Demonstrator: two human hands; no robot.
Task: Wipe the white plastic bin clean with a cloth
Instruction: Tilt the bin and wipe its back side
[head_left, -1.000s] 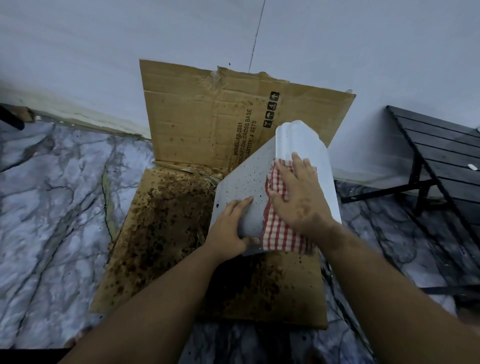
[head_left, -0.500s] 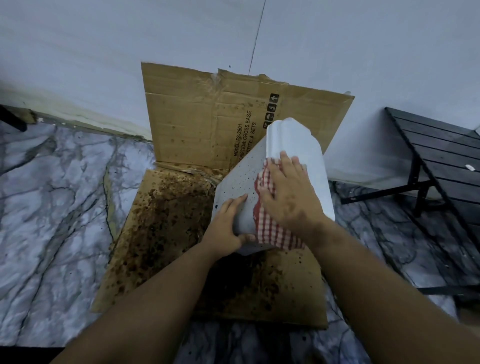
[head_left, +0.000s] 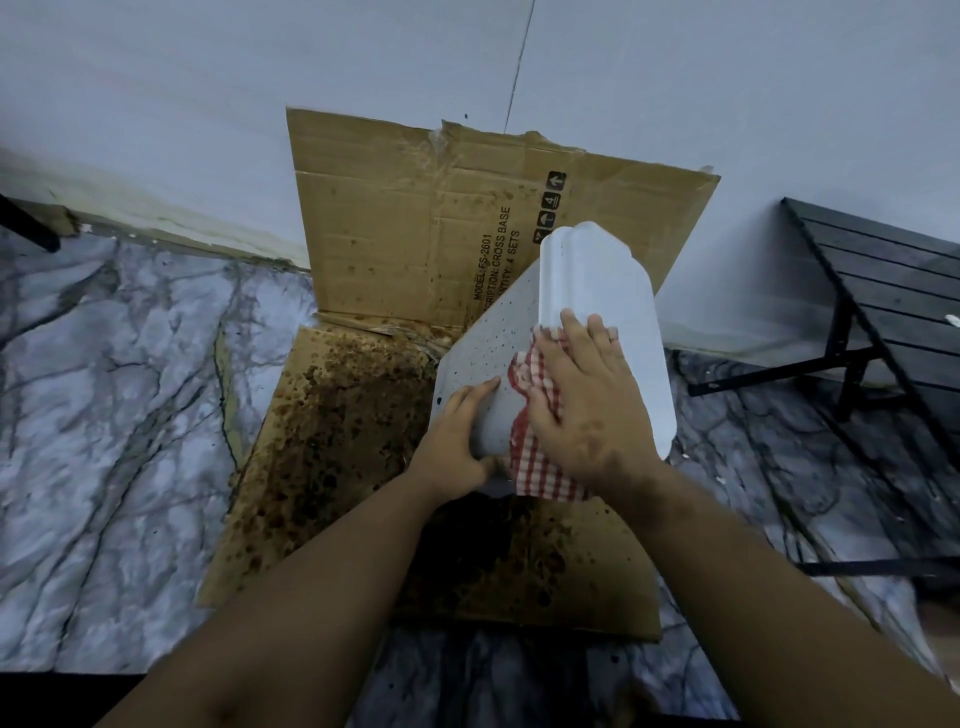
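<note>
The right hand (head_left: 587, 410) lies flat with its fingers straight and a little spread, and it presses a red-and-white checked cloth (head_left: 537, 457) against the white plastic bin (head_left: 597, 280). The left hand (head_left: 457, 441) grips the near left edge of the bin; its fingers lie on the speckled side, and the thumb seems to go under the edge, though this part is hard to see. The bin is tilted, its near end low and its far end raised to the right. Under it a stained brown cardboard sheet (head_left: 337, 457) lies on the marble floor (head_left: 114, 389), with its far flap up against the wall (head_left: 260, 93). A dark slatted table (head_left: 883, 280) stands at the right.
</note>
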